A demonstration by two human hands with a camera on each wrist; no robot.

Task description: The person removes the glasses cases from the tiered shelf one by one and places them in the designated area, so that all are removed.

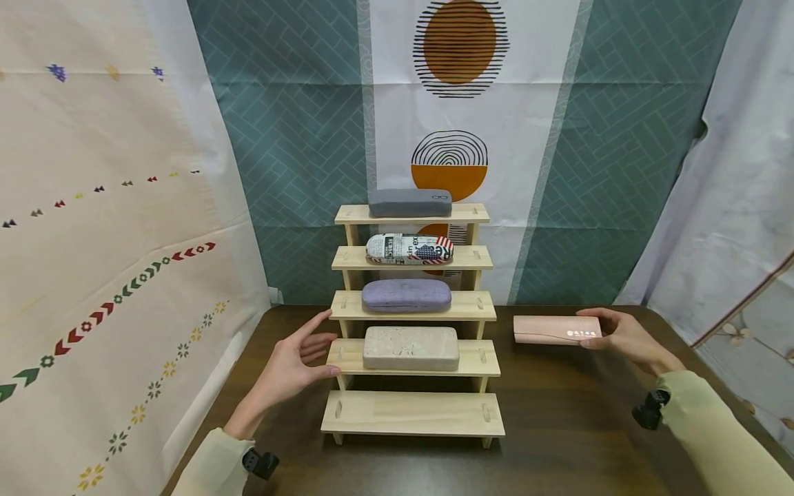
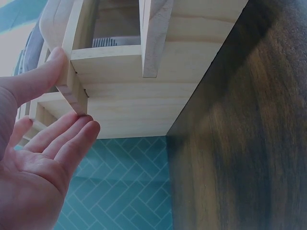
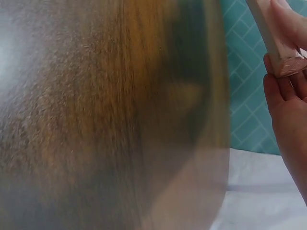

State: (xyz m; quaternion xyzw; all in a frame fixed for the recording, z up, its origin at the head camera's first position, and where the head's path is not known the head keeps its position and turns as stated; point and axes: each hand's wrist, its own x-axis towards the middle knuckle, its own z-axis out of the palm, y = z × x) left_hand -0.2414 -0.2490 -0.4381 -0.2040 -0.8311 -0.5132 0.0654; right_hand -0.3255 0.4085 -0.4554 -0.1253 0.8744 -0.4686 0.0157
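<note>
A stepped wooden display stand (image 1: 409, 413) stands mid-table in the head view. My left hand (image 1: 290, 365) is at its left side; in the left wrist view, the thumb (image 2: 45, 74) and fingers (image 2: 79, 136) take a step's end between them. To the right of the stand, my right hand (image 1: 629, 339) holds a pink glasses case (image 1: 546, 330) by its right end, thumb in front and fingers behind. The case's end (image 3: 290, 64) also shows between the fingers in the right wrist view, above the table's level.
On the upper steps lie a grey glasses case (image 1: 409, 203), a newsprint-patterned case (image 1: 406, 249), a purple case (image 1: 406, 295) and a cream case (image 1: 411, 348). The lowest step is bare wood. Patterned cloths (image 1: 298, 138) hang behind and beside the dark wooden table (image 1: 558, 427).
</note>
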